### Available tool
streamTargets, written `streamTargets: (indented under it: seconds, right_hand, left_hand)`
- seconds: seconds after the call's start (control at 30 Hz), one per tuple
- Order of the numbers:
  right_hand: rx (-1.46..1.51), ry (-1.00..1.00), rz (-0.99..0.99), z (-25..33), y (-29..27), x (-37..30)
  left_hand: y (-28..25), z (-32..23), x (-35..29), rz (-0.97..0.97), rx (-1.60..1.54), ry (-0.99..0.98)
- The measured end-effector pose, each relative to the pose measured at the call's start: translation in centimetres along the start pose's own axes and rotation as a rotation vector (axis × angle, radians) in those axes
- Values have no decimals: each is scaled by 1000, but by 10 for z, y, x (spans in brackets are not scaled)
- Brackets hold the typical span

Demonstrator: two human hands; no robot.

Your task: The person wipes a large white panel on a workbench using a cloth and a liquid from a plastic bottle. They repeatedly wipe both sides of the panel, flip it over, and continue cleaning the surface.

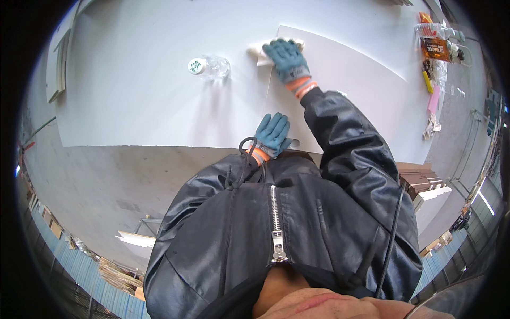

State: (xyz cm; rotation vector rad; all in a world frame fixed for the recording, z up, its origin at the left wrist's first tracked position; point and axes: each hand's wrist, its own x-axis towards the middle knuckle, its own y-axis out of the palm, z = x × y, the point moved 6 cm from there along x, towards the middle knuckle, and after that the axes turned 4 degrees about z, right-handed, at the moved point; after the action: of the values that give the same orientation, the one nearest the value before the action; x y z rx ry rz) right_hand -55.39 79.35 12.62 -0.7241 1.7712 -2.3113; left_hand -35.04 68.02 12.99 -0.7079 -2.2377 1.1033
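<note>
My right hand (288, 59), in a blue-grey work glove with an orange cuff, presses a crumpled white cloth (261, 52) onto a white panel (340, 64). The cloth bunches out beyond its fingers, near the panel's left edge. My left hand (273, 135), gloved alike, lies with its fingers stretched out at the near edge of the white work surface (133, 111), holding nothing. Between that hand and my jacket is a small round pale thing (295, 143), mostly hidden. Left of the cloth, a clear plastic bottle (217, 67) with a white-and-green cap stands on the surface.
Along the right edge lie a clear bottle (433, 30), an orange-brown packet (435, 49), a yellow tool (427, 81) and a pink strip (433, 99). Stacked brown boards (419, 181) sit below the right side. White boards (57, 66) stand at the far left.
</note>
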Motion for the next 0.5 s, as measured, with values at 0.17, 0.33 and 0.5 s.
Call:
streamTargets:
  seconds: [0.17,0.33,0.5]
  right_hand:
    - [-53,146,-168,-62,5,59]
    - [-22,136,-104,-4,12,-9]
    - [-85,121,-96,-34,11,23]
  left_hand:
    - [4,-2,4,-21,-12,19]
    - [3,1,-2,9,1,-22]
    - [4,-2,6,11,4,-11]
